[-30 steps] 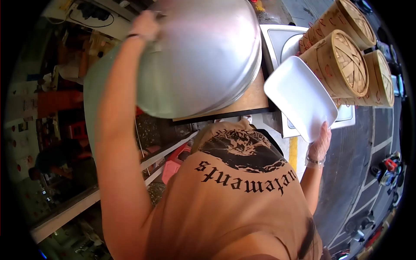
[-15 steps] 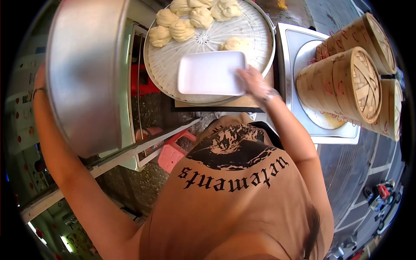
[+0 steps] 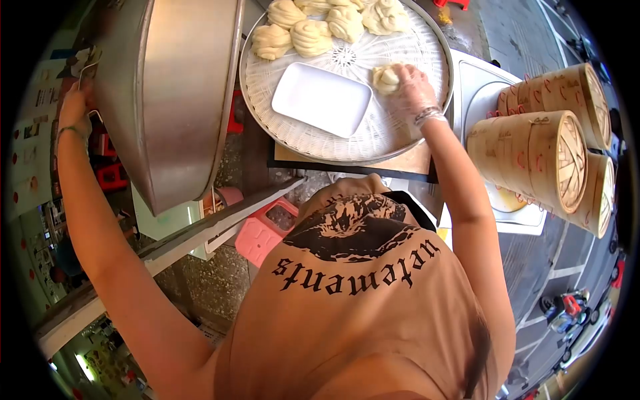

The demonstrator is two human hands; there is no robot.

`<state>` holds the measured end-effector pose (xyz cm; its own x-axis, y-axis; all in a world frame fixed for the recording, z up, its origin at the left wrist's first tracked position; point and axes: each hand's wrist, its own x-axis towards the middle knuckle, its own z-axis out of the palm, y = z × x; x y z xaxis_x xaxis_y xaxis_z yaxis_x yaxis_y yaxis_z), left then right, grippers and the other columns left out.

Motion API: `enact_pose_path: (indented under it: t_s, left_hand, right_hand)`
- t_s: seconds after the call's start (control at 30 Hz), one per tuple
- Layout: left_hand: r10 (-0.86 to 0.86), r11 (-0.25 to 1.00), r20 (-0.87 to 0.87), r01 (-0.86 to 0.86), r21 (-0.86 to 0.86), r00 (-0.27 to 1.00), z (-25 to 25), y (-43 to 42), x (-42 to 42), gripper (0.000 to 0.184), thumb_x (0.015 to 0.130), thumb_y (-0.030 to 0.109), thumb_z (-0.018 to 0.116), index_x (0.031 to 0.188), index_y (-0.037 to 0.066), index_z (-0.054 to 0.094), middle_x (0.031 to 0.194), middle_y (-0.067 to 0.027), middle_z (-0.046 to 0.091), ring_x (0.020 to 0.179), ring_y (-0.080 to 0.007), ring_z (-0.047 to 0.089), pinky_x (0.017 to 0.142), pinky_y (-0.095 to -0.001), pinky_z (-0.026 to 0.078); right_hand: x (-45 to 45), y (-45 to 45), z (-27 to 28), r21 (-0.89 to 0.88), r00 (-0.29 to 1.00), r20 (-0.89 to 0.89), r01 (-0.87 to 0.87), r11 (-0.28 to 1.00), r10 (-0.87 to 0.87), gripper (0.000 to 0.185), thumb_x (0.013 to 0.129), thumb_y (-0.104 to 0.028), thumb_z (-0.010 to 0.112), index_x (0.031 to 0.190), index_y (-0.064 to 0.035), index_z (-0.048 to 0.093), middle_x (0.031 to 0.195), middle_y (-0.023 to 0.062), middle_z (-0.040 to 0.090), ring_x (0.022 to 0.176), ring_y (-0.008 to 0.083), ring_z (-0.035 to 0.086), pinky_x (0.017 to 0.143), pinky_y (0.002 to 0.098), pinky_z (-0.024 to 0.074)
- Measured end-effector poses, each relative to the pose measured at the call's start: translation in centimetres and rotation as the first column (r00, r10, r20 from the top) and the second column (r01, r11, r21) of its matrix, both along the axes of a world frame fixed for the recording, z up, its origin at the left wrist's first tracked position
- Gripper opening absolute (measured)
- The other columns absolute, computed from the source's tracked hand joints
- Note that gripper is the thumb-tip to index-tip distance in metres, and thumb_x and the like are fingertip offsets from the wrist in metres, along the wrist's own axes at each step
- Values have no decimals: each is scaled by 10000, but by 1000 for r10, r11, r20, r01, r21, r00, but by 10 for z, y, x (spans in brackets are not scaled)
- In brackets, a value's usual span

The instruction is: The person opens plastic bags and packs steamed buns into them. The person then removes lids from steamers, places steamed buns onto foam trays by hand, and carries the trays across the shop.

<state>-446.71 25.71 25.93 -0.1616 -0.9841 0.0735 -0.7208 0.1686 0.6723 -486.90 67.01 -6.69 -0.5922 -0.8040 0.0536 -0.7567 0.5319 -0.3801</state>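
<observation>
My left hand (image 3: pixel 77 110) is closed around the wire handle (image 3: pixel 83 75) of a large metal lid (image 3: pixel 190 87), which is held tilted up on its side. In a clear plastic glove, my right hand (image 3: pixel 415 90) has its fingers on a pale twisted dough bun (image 3: pixel 384 79) on the right of a round white woven tray (image 3: pixel 313 147). Just left of that bun, a small white rectangular tray (image 3: pixel 323 100) lies flat, with nothing on it. Several more twisted buns (image 3: pixel 311 38) sit together along the far side of the round tray.
Stacked bamboo steamers (image 3: pixel 527 147) stand on a metal stove top (image 3: pixel 467 77) to the right. A pink stool (image 3: pixel 263 230) is below at the left, beside a long rail (image 3: pixel 200 230). Parked motorbikes (image 3: pixel 567 307) show at the far right.
My right hand has let go of the white rectangular tray, now lying on the woven tray, and has moved onto the lone bun. The metal lid has turned, bringing its handle into view.
</observation>
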Motion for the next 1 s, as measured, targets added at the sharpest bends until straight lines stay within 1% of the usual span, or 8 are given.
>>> enact_pose_path:
  t_s: [0.17, 0.27, 0.4, 0.57, 0.73, 0.83, 0.93, 1.0]
  left_hand:
    - [28, 999, 102, -31, 31, 994, -5, -15, 23, 410, 855, 176, 455, 1249, 91, 530, 950, -14, 556, 775, -120, 460, 754, -272, 377]
    - [3, 998, 70, -8, 68, 998, -13, -49, 51, 425, 853, 198, 480, 1260, 81, 519, 967, -21, 551, 760, -117, 446, 760, -268, 380]
    - [2, 998, 161, -11, 55, 987, -17, -47, 54, 437, 851, 202, 498, 1267, 69, 510, 937, -15, 532, 728, -107, 441, 674, -228, 370]
    - [75, 996, 217, -82, 26, 973, -12, 8, 14, 372, 848, 148, 494, 1210, 88, 549, 748, 32, 445, 608, -73, 362, 535, -221, 284]
    - [52, 998, -28, -51, 33, 998, -36, -8, 30, 307, 833, 156, 486, 1116, 99, 593, 709, 42, 414, 593, -64, 330, 524, -223, 259]
    - [65, 996, 53, -67, 56, 996, -35, 4, 24, 308, 820, 164, 487, 1108, 126, 589, 710, 40, 410, 592, -61, 329, 528, -215, 265]
    - [95, 995, -29, -95, 19, 995, -46, 10, 23, 307, 821, 175, 487, 1107, 133, 590, 697, 43, 399, 596, -61, 328, 526, -215, 259]
    - [69, 996, -25, -67, 59, 997, -53, 4, 27, 318, 820, 168, 478, 1115, 128, 588, 701, 45, 404, 602, -63, 333, 526, -214, 258]
  right_hand:
    - [-10, -16, 37, -210, 543, 838, 399, 893, -45, 530, 734, -98, 688, 1210, -46, 462, 934, 129, 640, 840, 189, 637, 719, 300, 531]
    - [55, -25, 47, -611, 961, 101, -146, 778, 259, 654, 569, -42, 763, 1162, -82, 492, 1137, 172, 534, 1074, 323, 520, 910, 402, 458]
    - [88, -45, -5, -43, 840, -216, -518, 855, 498, 652, 671, -273, 760, 1245, -119, 490, 1316, 172, 432, 1136, 350, 476, 984, 421, 386]
    - [24, -94, 49, -321, 952, 18, -284, 904, 305, 534, 794, -326, 668, 1256, -115, 504, 1302, 140, 474, 1174, 290, 461, 988, 388, 376]
    - [-11, -190, 59, -174, 953, -226, -242, 955, 200, 627, 790, -364, 663, 1309, -101, 431, 1291, 178, 460, 1197, 317, 446, 1012, 402, 370]
    - [-82, -213, 31, -360, 896, -363, 118, 925, -256, 617, 724, -333, 673, 1257, -87, 485, 1275, 182, 473, 1208, 296, 434, 987, 433, 377]
    - [-153, -197, -5, 253, 976, 106, 157, 955, -189, 713, 684, -473, 693, 1239, -69, 501, 1169, 200, 588, 1081, 317, 572, 910, 389, 452]
    - [-166, -181, -7, 231, 979, 147, 107, 967, -143, 710, 696, -525, 676, 1225, -81, 516, 1152, 192, 599, 1061, 304, 580, 876, 386, 462]
